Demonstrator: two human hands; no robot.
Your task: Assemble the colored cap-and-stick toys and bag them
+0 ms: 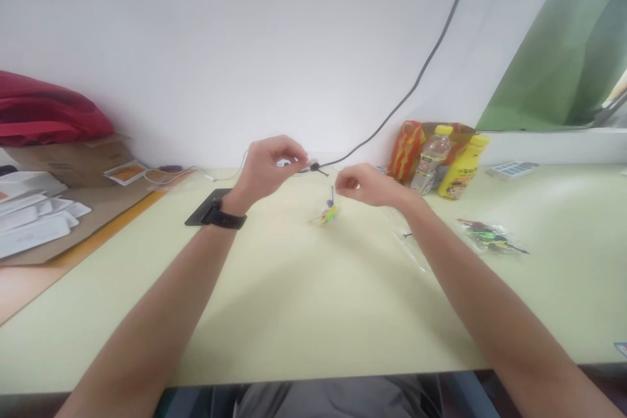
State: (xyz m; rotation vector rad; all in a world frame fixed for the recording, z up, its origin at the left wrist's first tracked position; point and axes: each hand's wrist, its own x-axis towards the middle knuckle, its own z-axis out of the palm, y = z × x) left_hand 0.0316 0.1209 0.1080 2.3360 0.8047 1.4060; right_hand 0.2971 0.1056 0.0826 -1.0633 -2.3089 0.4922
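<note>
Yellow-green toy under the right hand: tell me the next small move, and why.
Probably ease the left hand rightward so its small black piece meets the yellow-green toy. The left hand pinches that piece at its fingertips, and the right hand pinches the toy from above, close to the table. A gap separates the two parts. Whether they fit is too small to tell.

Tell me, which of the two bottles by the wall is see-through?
The clear bottle with the yellow cap. You can see through its body, while the yellow bottle beside it is solid yellow all over.
</note>
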